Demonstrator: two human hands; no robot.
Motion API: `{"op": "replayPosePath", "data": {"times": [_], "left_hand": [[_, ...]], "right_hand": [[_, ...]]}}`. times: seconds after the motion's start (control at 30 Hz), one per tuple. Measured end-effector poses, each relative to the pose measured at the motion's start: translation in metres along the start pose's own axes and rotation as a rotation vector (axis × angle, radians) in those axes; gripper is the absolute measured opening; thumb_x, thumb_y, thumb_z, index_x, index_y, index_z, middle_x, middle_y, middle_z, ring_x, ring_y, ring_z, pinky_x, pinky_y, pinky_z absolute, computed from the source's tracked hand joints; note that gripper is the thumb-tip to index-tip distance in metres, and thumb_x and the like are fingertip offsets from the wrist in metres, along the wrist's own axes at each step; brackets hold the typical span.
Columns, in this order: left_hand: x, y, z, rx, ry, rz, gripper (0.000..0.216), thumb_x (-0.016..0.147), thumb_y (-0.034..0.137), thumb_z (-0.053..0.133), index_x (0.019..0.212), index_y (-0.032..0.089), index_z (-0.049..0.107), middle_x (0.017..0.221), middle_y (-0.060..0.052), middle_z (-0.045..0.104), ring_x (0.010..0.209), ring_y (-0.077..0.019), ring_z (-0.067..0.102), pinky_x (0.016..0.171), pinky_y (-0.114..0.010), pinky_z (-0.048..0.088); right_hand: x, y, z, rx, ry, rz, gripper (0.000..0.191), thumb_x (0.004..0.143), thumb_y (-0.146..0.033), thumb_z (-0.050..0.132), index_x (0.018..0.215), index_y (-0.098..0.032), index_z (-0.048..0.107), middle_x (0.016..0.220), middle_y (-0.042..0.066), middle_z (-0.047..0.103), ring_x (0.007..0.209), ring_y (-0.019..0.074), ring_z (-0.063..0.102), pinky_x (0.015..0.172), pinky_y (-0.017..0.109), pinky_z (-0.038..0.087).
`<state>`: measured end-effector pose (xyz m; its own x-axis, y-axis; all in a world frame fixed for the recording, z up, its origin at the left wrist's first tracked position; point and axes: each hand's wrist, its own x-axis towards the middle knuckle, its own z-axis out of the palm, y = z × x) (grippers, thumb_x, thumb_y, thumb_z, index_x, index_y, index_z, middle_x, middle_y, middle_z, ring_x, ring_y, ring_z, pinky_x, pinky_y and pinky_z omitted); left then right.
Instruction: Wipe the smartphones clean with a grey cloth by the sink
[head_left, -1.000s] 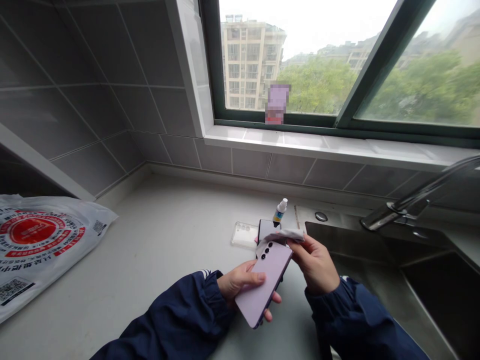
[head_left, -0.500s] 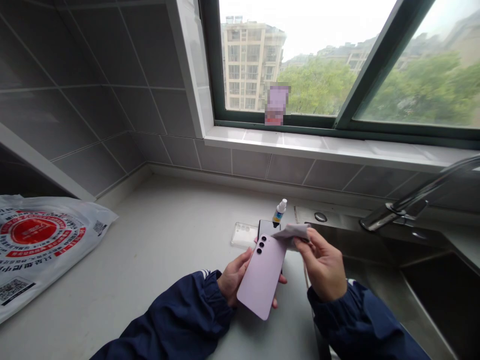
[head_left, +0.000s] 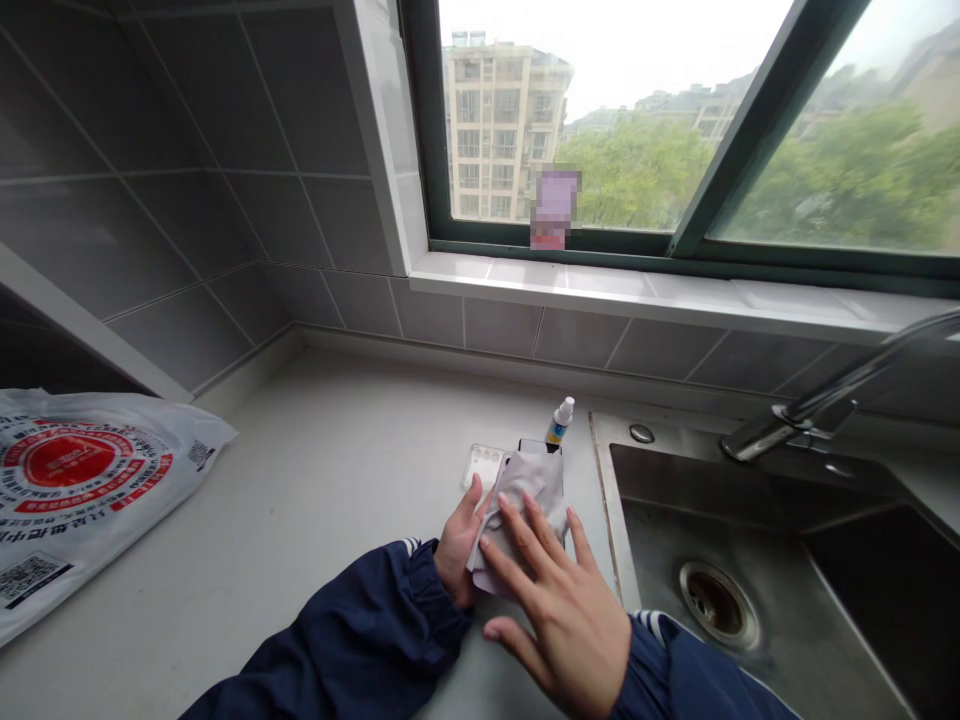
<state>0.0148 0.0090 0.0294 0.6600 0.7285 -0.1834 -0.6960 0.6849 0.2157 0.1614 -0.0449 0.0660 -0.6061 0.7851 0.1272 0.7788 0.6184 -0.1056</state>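
My left hand (head_left: 457,548) grips a lilac phone (head_left: 492,584) by its side, above the counter. A grey cloth (head_left: 541,478) is spread over most of the phone's back, so only its lower end and left edge show. Flat on the cloth lies my right hand (head_left: 564,606), its fingers spread. Just beyond the phone, a dark-edged flat object (head_left: 529,444) is mostly covered. A clear phone case (head_left: 482,464) lies to its left on the counter. Behind it stands a small white bottle (head_left: 559,420) with a blue and yellow label.
To the right is a steel sink (head_left: 613,520) with a drain (head_left: 718,603) and a chrome faucet (head_left: 765,430). A printed plastic bag (head_left: 90,480) rests on the white counter (head_left: 315,460) at the left. A tiled window sill (head_left: 600,285) runs along the back.
The cloth, earlier pinched in my right hand at the phone's upper corner, now covers the phone's back. My right hand has opened and moved left and down onto it.
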Motion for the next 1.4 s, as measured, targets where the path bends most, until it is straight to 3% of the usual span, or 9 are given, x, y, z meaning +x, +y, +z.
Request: {"op": "replayPosePath", "data": {"times": [0.13,0.33,0.73,0.83,1.0,1.13,1.23,1.4], "left_hand": [[-0.001,0.002,0.004,-0.034,-0.024,-0.036,0.072,0.091,0.062,0.034,0.138,0.008,0.045,0.127,-0.016,0.061,0.126,-0.0271,0.051,0.112,-0.038,0.027],[-0.002,-0.001,0.002,-0.039,-0.079,-0.031,0.073,0.091,0.063,0.03,0.138,0.009,0.045,0.134,-0.016,0.056,0.136,-0.0273,0.04,0.116,-0.039,0.02],[0.004,-0.013,-0.002,0.071,-0.236,0.12,0.059,0.097,0.05,0.024,0.14,0.016,0.045,0.147,-0.01,0.044,0.143,-0.0244,0.026,0.119,-0.04,0.011],[0.003,-0.012,-0.002,0.02,-0.184,0.102,0.062,0.095,0.053,0.027,0.134,0.012,0.052,0.143,-0.011,0.049,0.141,-0.0234,0.03,0.118,-0.036,0.015],[-0.002,-0.007,-0.003,-0.027,-0.085,-0.051,0.082,0.088,0.069,0.03,0.131,0.003,0.052,0.122,-0.019,0.064,0.127,-0.0276,0.05,0.112,-0.038,0.028],[-0.003,0.001,-0.005,-0.066,-0.069,-0.125,0.088,0.084,0.074,0.03,0.133,0.003,0.049,0.11,-0.02,0.068,0.102,-0.0248,0.065,0.089,-0.033,0.047],[-0.003,0.009,-0.009,-0.047,-0.1,-0.159,0.094,0.08,0.079,0.027,0.136,0.006,0.046,0.108,-0.02,0.068,0.088,-0.0244,0.067,0.074,-0.032,0.05],[-0.003,0.02,-0.01,0.052,-0.098,-0.095,0.102,0.076,0.084,0.021,0.134,0.004,0.047,0.111,-0.023,0.066,0.096,-0.0322,0.065,0.088,-0.044,0.045]], "right_hand": [[-0.001,-0.001,-0.002,-0.005,0.014,-0.01,0.064,0.09,-0.056,0.05,0.147,-0.034,0.03,0.159,0.012,0.005,0.144,0.0394,0.009,0.104,0.071,0.021],[0.005,0.004,0.006,-0.042,0.045,0.015,0.071,0.093,-0.056,0.043,0.151,-0.019,0.024,0.158,0.014,0.009,0.145,0.0363,0.008,0.109,0.065,0.022],[0.014,0.03,0.014,-0.073,0.087,0.093,0.069,0.095,-0.055,0.04,0.152,-0.022,0.02,0.159,0.008,0.008,0.146,0.0362,0.008,0.108,0.065,0.02],[0.012,0.022,0.014,-0.026,0.032,0.022,0.072,0.094,-0.057,0.039,0.152,-0.022,0.018,0.159,0.006,0.006,0.146,0.0359,0.004,0.11,0.064,0.014],[0.005,0.01,0.007,0.073,-0.087,-0.09,0.075,0.092,-0.061,0.04,0.153,-0.024,0.015,0.159,0.002,0.004,0.147,0.0319,0.003,0.114,0.06,-0.004],[-0.001,0.001,0.005,0.103,-0.101,-0.087,0.079,0.086,-0.064,0.05,0.151,-0.028,0.021,0.158,-0.002,0.01,0.146,0.0295,0.008,0.113,0.054,-0.019],[-0.005,-0.007,0.008,0.117,-0.088,-0.086,0.072,0.084,-0.063,0.052,0.146,-0.032,0.033,0.156,-0.005,0.021,0.145,0.0288,0.015,0.113,0.055,-0.02],[-0.006,-0.011,0.011,0.128,-0.043,-0.09,0.065,0.086,-0.06,0.053,0.144,-0.033,0.039,0.154,-0.005,0.028,0.145,0.0259,0.019,0.114,0.052,-0.02]]}}
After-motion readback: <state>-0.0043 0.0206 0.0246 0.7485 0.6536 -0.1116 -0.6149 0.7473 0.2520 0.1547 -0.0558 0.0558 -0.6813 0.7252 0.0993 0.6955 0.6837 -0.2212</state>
